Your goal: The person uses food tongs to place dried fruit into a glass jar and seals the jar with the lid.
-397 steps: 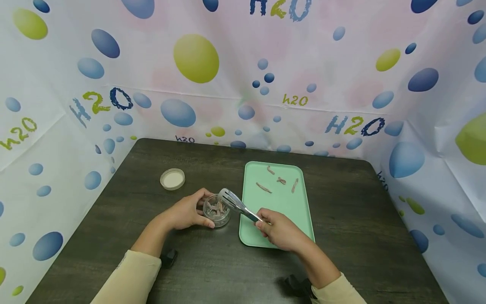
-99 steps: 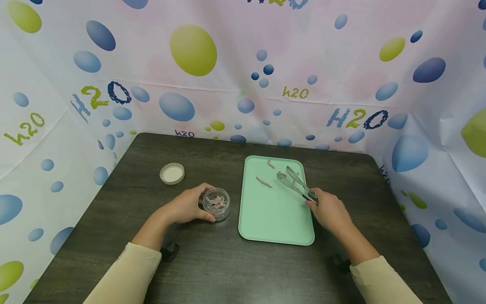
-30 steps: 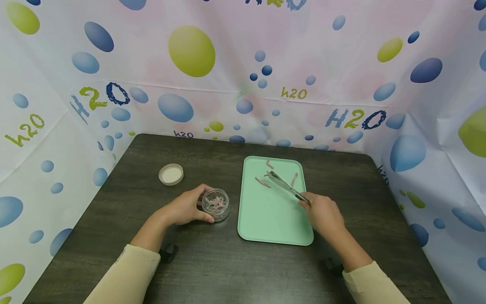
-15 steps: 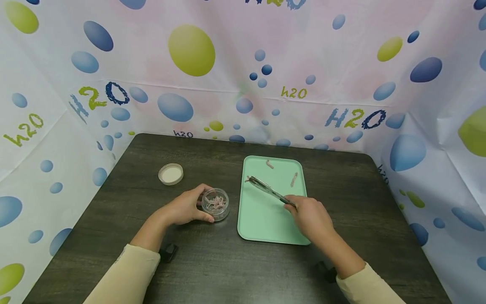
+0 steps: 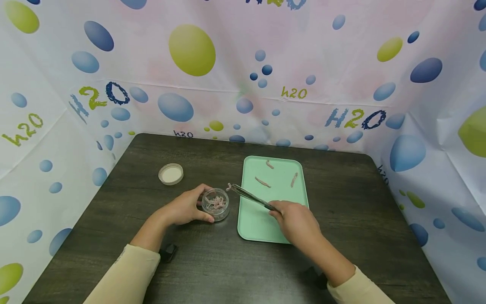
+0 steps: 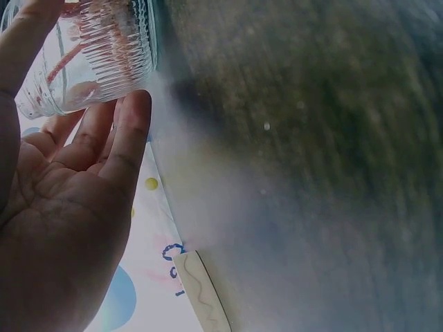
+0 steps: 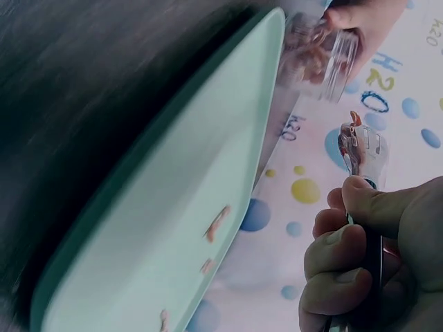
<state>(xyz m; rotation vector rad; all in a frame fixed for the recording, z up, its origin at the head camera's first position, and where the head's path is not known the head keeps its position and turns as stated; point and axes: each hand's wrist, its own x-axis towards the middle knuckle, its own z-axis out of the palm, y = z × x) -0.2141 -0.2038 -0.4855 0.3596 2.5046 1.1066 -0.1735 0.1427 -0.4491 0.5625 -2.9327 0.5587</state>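
My left hand (image 5: 187,206) grips a small clear glass jar (image 5: 216,205) standing lidless on the table, thumb on the near side and fingers behind. Thin pinkish-brown strips lie inside the jar. In my right hand (image 5: 300,223) I hold metal tongs (image 5: 251,196), which are squeezed together. A small pinkish strip (image 7: 355,118) sticks out of their tips, seen close in the right wrist view. The tips hover just right of the jar's rim. Three more strips, one of them the left strip (image 5: 262,182), lie on the green tray (image 5: 262,223) under the tongs and right hand.
A round lid (image 5: 171,174), pale side up, lies on the dark wooden table (image 5: 212,261) behind the left hand. The tray stands right of the jar. A patterned cloth backdrop (image 5: 212,97) rises behind the table and along its sides.
The tongs picked a strip from the tray's upper middle and carried it left over the tray's edge to the jar. The left hand and jar stayed put over the last second.
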